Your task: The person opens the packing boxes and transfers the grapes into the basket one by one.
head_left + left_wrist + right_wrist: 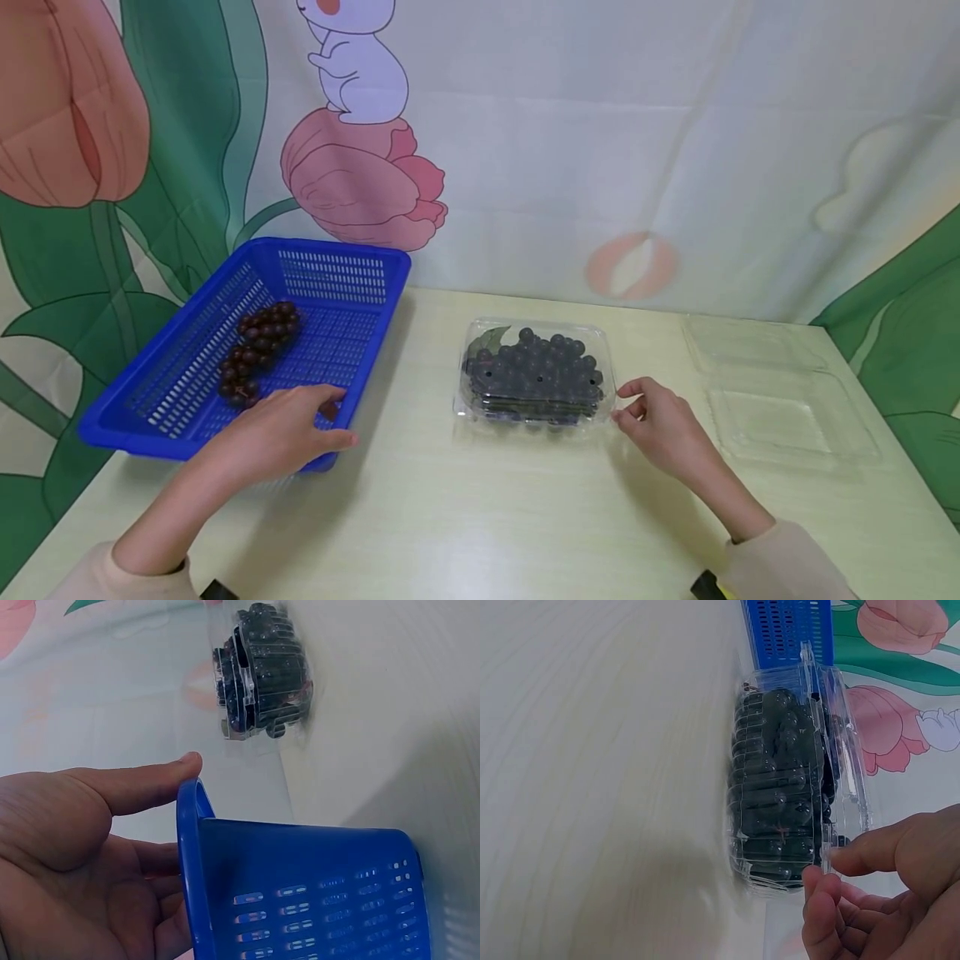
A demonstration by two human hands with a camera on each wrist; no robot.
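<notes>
A blue plastic basket (366, 350) stands on the left, holding a bunch of dark red grapes (258, 346). My left hand (288, 429) is at its front right corner, thumb outside and fingers curled over the rim; in the left wrist view the thumb tip meets the rim (189, 847). In the middle of the table sits a closed clear clamshell box (536, 367) with dark blue-black grapes (536, 362) and a green leaf (491, 340) inside. My right hand (663, 425) pinches the box's right front edge between thumb and fingers, which the right wrist view shows close up.
An open, clear plastic clamshell (787, 417) lies unfolded at the right of the table. A printed curtain (525, 167) with flowers and a white animal hangs behind the table (480, 525).
</notes>
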